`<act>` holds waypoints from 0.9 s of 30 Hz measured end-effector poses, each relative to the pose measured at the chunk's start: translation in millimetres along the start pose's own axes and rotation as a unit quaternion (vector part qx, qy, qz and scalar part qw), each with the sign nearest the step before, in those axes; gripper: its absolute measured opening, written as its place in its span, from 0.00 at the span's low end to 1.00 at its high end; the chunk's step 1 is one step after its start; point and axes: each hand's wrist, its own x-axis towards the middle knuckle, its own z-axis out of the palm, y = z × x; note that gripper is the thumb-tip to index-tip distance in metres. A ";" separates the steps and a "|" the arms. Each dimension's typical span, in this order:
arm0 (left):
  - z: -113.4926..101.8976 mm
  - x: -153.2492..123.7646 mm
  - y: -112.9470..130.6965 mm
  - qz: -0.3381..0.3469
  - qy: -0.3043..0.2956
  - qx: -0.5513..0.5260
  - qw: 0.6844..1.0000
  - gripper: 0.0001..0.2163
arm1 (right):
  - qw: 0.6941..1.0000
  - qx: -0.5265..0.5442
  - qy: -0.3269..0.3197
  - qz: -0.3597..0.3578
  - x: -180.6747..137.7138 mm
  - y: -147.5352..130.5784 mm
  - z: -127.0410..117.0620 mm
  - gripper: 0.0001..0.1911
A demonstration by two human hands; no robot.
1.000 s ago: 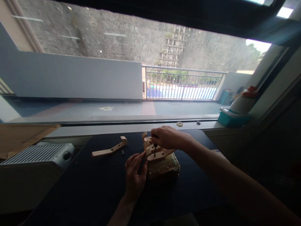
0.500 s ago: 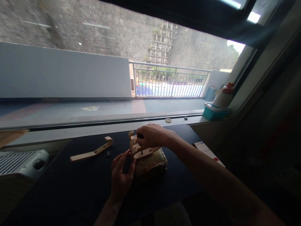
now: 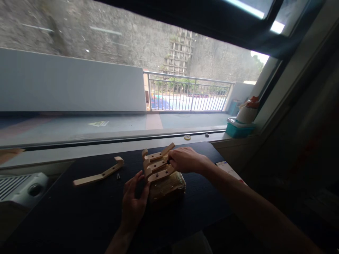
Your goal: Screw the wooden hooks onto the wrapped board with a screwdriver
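The right hand, knuckles up, is closed round a dark tool above the taped block, while the left hand, half open, rests at the block's left end, and the wooden hooks lying on it look light, stiff, best held by their curled ends.

- The left hand is at the left side of the wrapped block, its back turned partly up.
- The left thumb and the left index finger stand apart, both pointing toward the block's far left corner.
- The left forearm, bare, slants up from nearer than the block.
- The right hand is above the block's far right part, knuckles up, fingers curled in.
- The right wrist is right of the block, only slightly bent.
- The right forearm, also bare, stretches in from the block's near right.
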 end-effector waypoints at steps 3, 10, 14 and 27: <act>-0.6 -1.1 -2.0 -0.004 -0.009 -0.012 1.000 0.21 | 1.000 0.000 0.006 0.003 4.9 -3.9 17.0 0.10; -1.3 -2.4 -2.7 -0.023 -0.035 -0.037 0.998 0.17 | 1.000 -0.007 0.005 -0.020 7.5 -8.0 39.0 0.13; -0.2 -3.3 -0.7 -0.032 -0.051 -0.046 0.997 0.13 | 0.998 -0.015 -0.007 -0.054 12.4 -3.6 34.8 0.10; -0.7 -2.5 4.4 -0.071 -0.083 -0.066 0.992 0.14 | 0.982 -0.082 0.036 -0.163 22.2 12.2 36.4 0.25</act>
